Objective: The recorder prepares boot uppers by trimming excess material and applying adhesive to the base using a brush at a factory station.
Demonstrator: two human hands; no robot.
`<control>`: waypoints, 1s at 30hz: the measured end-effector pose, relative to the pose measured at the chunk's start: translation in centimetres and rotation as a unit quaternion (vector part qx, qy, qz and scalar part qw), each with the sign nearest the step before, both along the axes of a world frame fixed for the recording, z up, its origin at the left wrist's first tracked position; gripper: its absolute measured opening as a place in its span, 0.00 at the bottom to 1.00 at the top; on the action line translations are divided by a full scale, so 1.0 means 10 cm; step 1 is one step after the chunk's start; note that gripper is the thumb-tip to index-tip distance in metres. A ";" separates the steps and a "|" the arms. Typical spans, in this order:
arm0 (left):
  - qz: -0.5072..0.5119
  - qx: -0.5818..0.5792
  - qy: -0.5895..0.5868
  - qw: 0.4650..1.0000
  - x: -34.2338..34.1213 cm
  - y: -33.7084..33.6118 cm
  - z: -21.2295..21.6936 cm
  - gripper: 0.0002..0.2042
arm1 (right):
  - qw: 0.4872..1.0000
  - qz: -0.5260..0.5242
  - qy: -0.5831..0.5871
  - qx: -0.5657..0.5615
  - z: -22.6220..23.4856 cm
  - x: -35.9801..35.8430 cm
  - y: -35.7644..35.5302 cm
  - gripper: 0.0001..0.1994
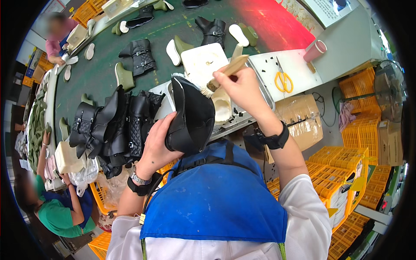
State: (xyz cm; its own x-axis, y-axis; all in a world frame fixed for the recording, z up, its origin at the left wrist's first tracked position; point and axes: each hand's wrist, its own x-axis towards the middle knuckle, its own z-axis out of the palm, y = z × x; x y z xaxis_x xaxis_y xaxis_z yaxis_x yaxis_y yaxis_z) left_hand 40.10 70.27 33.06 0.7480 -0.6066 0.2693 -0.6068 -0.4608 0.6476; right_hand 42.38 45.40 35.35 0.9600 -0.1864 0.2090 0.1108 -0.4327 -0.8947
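My left hand (157, 138) grips a black boot upper (193, 119) by its side, tilted so that its wide opening faces me. In my right hand (242, 89) is a wooden-handled brush (234, 66), pinched between thumb and fingers. Its pale bristles are at the upper's far right edge; I cannot tell whether they touch it. Just beyond the bristles lies a white block-like container (204, 60) with stains on top. A whitish, crusted pot (222, 106) sits below my right hand, on a metal tray (269, 100) strewn with black scraps.
Several black boot uppers (108, 125) are heaped to my left. On the green conveyor belt (99, 56) lie more uppers and green wedge soles (125, 77). Orange-handled scissors (283, 81) and a pink cup (315, 51) are at right. Two co-workers are at left; yellow crates (333, 173) stand at right.
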 end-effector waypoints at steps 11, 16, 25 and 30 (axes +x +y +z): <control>-0.010 -0.035 0.010 0.999 0.02 -0.05 0.06 0.41 | 0.994 -0.005 0.042 0.096 -0.12 -0.04 -0.10 0.11; -0.053 -0.036 0.058 0.996 0.02 -0.09 0.11 0.40 | 0.997 -0.016 0.003 0.076 -0.22 0.17 -0.10 0.10; 0.060 -0.008 -0.081 0.995 0.15 -0.04 0.09 0.41 | 0.994 0.043 -0.081 0.058 -0.03 -0.11 0.01 0.07; 0.118 0.041 -0.166 0.978 0.21 -0.05 0.04 0.43 | 0.994 0.070 -0.066 0.058 -0.11 -0.24 0.12 0.05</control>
